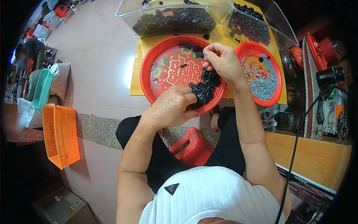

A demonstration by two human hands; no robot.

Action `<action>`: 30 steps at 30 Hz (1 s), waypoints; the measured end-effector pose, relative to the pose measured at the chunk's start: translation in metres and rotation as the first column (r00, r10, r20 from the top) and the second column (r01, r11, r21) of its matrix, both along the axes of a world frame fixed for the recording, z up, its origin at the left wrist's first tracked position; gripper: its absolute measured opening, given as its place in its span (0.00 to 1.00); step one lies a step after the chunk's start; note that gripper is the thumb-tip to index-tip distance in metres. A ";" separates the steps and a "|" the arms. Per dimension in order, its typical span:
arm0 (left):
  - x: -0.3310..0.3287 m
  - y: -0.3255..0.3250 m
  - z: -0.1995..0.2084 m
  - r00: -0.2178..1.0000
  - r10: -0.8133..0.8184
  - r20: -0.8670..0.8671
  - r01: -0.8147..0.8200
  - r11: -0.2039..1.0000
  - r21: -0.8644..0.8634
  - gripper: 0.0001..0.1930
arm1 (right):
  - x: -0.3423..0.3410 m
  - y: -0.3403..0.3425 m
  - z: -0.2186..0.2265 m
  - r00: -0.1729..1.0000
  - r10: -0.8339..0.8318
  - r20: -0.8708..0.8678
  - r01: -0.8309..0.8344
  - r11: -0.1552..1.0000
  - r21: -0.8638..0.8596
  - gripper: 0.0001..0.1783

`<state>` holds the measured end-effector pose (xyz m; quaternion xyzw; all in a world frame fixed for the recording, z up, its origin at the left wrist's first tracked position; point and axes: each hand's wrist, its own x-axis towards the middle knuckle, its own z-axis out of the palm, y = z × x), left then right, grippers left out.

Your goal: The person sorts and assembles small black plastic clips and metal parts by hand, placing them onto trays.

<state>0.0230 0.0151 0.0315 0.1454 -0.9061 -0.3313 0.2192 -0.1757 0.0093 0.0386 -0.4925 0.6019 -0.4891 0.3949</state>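
You sat on a red stool (192, 148) over a large red tray (160, 56), your left hand (169, 107) closed on small black rings (204, 87) at the tray's near rim, your right hand (222, 59) pinching another piece just above the pile. The rings were heaped along the tray's right side, leaving its patterned left half open. A smaller red tray (249, 47) of grey metal clips (263, 79) lay just beside it on the right, both resting on a yellow tabletop (138, 63) whose near edge the big tray overhung. Two clear bins (171, 16) of black parts closed off the far side. Pale tiled floor (93, 67) stretched left toward an orange crate (59, 134); a wooden bench (317, 156) hemmed the right.
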 end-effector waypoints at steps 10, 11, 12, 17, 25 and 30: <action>-0.012 -0.023 -0.020 0.955 0.279 -0.104 -0.290 0.950 -0.114 0.08 | 0.002 -0.006 -0.010 0.839 -0.079 -0.538 -0.034 0.980 -0.197 0.07; -0.017 -0.022 -0.022 0.957 0.269 -0.106 -0.285 0.942 -0.176 0.08 | 0.005 -0.008 -0.010 0.840 -0.077 -0.537 -0.036 0.980 -0.197 0.07; -0.021 -0.022 -0.020 0.968 0.249 -0.006 -0.247 0.954 -0.168 0.11 | 0.007 -0.009 -0.009 0.842 -0.076 -0.535 -0.037 0.979 -0.198 0.07; -0.029 -0.021 -0.021 0.955 0.279 0.104 -0.251 0.942 -0.225 0.12 | 0.014 -0.010 -0.011 0.849 -0.051 -0.526 -0.084 0.969 -0.231 0.07; -0.027 -0.021 -0.021 0.939 0.309 0.152 -0.268 0.933 -0.241 0.11 | 0.006 -0.013 -0.012 0.794 -0.113 -0.598 -0.042 0.970 -0.239 0.06; -0.026 -0.020 -0.021 0.944 0.310 0.113 -0.272 0.926 -0.262 0.09 | 0.008 -0.015 -0.015 0.776 -0.109 -0.621 -0.092 0.955 -0.282 0.06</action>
